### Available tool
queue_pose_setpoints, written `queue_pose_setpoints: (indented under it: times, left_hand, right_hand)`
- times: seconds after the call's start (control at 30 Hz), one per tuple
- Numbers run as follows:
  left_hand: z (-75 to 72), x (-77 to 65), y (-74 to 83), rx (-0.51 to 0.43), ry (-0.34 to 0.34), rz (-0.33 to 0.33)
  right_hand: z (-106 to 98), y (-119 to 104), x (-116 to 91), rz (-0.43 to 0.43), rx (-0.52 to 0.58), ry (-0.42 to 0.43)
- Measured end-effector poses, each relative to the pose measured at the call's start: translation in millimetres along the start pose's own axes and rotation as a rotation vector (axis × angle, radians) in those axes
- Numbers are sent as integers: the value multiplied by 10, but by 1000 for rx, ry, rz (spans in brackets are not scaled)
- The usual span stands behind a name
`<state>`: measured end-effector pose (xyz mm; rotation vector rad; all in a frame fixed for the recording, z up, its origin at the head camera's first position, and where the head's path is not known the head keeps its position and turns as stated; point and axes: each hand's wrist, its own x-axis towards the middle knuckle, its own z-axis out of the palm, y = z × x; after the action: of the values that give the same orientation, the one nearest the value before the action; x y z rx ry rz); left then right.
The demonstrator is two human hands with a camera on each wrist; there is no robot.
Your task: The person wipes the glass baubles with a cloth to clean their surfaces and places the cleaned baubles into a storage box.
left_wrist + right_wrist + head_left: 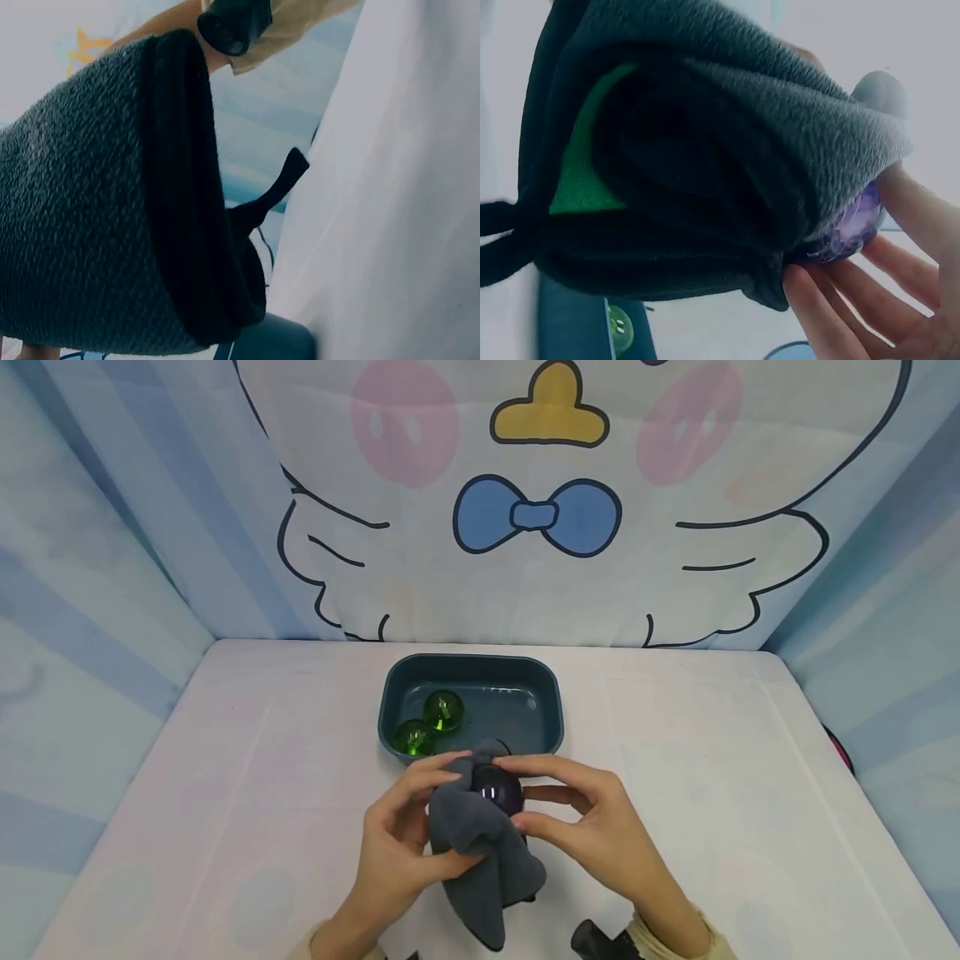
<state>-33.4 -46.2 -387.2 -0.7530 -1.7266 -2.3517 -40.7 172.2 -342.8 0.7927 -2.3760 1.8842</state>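
A dark purple glass ball [498,788] is partly wrapped in a grey cloth [480,852] just in front of the tray. My right hand [592,831] pinches the ball between thumb and fingers from the right. From the left, my left hand [397,839] grips the folded cloth, thumb near and fingers behind. In the right wrist view the purple ball [859,221] shows below the cloth's edge, fingertips touching it. That view also reveals a green patch [585,176] inside the dark-edged folds. Cloth [82,202] fills much of the left wrist view, hiding the left fingers.
Behind the hands stands a dark teal rectangular tray [517,718], holding two green glass balls [443,710] at its left side. A white cloth covers the table [720,793]. Printed curtains [135,527] enclose the back and sides. A black wrist device [600,941] sits by the right sleeve.
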Motion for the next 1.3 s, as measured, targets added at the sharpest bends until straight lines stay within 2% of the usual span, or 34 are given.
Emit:
queue_pose_setpoints:
  times: [0.13, 0.33, 0.43, 0.5, 0.57, 0.77, 0.83, 0.87, 0.93, 1.07, 1.17, 1.3]
  left_hand:
    - [7, -4, -7, 12, 37, -9]
    - [15, -9, -8, 21, 60, -25]
    - [20, -11, -9, 23, 52, -18]
    - [22, -13, -11, 28, 42, -9]
    - [21, -15, -13, 37, 27, 9]
    - [19, -38, -24, 53, -19, 41]
    - [20, -36, -28, 53, -12, 29]
    - [20, -34, -29, 51, -4, 23]
    - [19, -27, -30, 48, 19, 9]
    - [17, -17, -30, 39, 67, -21]
    - [19, -18, -26, 23, 88, -53]
    - [24, -22, -21, 10, 89, -73]
  right_hand:
    - [-24, -12, -4, -104, -115, -27]
    - [-38, 12, 10, -365, -257, -87]
    - [-31, 22, 18, -400, -278, -76]
    - [-33, 23, 13, -378, -280, -69]
    - [-38, 22, 1, -303, -237, -77]
    - [-72, 35, -11, 94, 63, -116]
    - [-71, 40, -6, 145, 74, -110]
    - [-66, 39, -3, 143, 59, -107]
    - [-51, 32, 1, 96, 5, -89]
    - [-39, 6, -8, -58, -150, -41]
    - [-33, 4, -15, -181, -239, -49]
    - [-16, 30, -4, -309, -275, -82]
